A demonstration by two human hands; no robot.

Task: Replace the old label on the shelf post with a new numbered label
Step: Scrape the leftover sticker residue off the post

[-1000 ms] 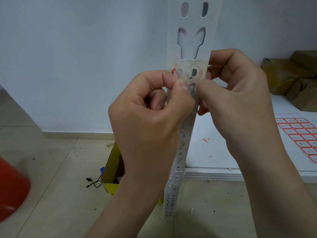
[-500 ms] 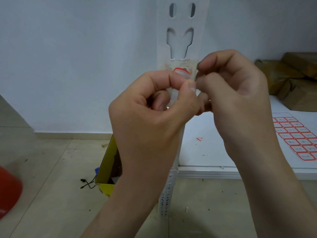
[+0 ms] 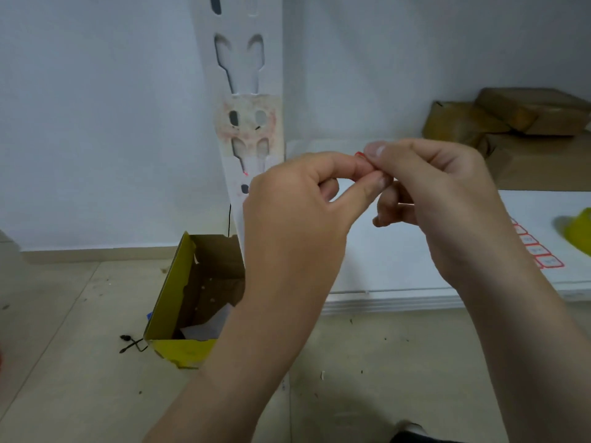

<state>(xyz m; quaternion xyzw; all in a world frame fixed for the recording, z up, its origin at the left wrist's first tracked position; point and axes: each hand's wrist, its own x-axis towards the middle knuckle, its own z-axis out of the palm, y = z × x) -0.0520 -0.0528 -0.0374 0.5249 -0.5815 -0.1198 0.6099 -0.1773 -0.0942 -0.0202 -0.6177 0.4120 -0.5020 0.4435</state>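
Note:
A white slotted shelf post [image 3: 243, 75] stands upright left of centre, with a yellowish, pink-stained patch of label residue [image 3: 249, 126] on its face. To the right of the post, my left hand [image 3: 297, 212] and my right hand [image 3: 438, 199] meet fingertip to fingertip. Both pinch a small red-edged scrap of label [image 3: 359, 156], mostly hidden between the fingers. A sheet of red-bordered numbered labels [image 3: 540, 251] lies on the white shelf board [image 3: 399, 266] at the right, partly behind my right wrist.
An open yellow cardboard box [image 3: 188, 302] with paper scraps sits on the tiled floor beside the post's foot. Brown wrapped parcels [image 3: 511, 119] lie at the back right of the shelf. A yellow object [image 3: 580, 231] shows at the right edge. Small debris dots the floor.
Both hands have come away from the post to the right with the peeled scrap pinched between them. The residue patch, covered before, is now bare. The camera view has shifted right.

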